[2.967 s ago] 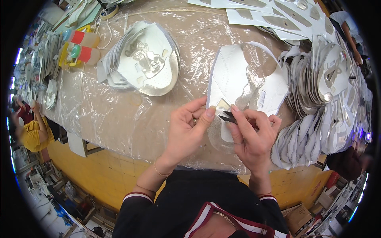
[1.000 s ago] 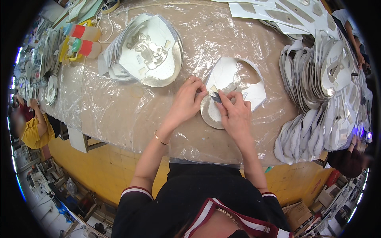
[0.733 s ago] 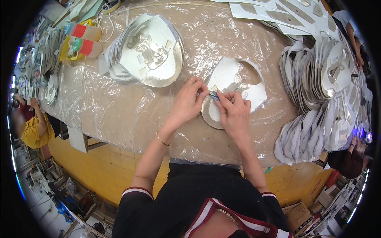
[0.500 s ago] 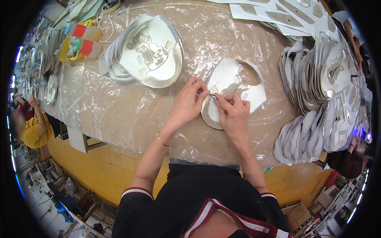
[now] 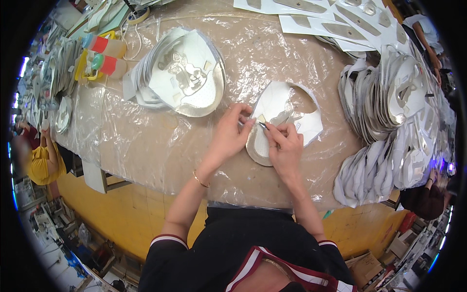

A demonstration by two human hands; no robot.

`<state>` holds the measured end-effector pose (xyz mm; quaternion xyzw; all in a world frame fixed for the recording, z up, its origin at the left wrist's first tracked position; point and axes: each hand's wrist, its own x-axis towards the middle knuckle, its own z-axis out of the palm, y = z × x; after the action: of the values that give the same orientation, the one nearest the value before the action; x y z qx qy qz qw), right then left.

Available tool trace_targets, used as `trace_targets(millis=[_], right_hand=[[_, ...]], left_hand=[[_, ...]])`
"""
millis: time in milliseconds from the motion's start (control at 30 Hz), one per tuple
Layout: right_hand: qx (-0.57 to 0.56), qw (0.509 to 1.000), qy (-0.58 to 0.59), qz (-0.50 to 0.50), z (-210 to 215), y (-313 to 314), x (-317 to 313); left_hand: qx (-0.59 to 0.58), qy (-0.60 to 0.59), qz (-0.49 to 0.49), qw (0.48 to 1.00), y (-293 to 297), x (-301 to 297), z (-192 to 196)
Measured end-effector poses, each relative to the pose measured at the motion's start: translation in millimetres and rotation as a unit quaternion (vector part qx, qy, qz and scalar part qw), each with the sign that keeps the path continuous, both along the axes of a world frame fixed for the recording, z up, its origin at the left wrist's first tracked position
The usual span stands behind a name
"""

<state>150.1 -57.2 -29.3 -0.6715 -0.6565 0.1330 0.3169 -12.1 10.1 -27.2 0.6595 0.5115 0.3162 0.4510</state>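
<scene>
A white shoe upper [image 5: 282,95] with a perforated toe and a shiny pale gold edge lies flat on the plastic-covered table. My left hand [image 5: 232,129] pinches its left edge between thumb and fingers, by a small cream label. In my right hand [image 5: 286,146], closed over the upper's middle, is a thin dark pointed tool [image 5: 263,125]; its tip meets the upper close to my left thumb. The tool's exact kind is too small to make out. Further left, apart from both hands, sits a stack of similar shoe uppers [image 5: 160,73].
Tall piles of uppers [image 5: 374,97] crowd the table's right side. White sheets with grey cut pieces [image 5: 340,30] lie at the far right. Two bottles with red bands [image 5: 111,47] stand in a yellow holder at the left, near a tape roll [image 5: 138,17]. Other people are at both sides.
The table and everything on it sit slightly lower in view. My hands keep their places at the upper, and the tool shows a little more between them.
</scene>
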Motion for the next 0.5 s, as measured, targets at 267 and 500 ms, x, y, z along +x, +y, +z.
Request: trace_targets(millis=[267,500], right_hand=[[-0.004,0.948,0.302,-0.1,3.0,-1.8,11.1],[-0.019,0.968,0.243,-0.063,3.8,0.0,8.8]], left_hand=[[0.114,0.23,-0.059,0.965,-11.5,17.2,4.6],[0.162,0.285,-0.07,0.942,-9.7,21.2,3.5]])
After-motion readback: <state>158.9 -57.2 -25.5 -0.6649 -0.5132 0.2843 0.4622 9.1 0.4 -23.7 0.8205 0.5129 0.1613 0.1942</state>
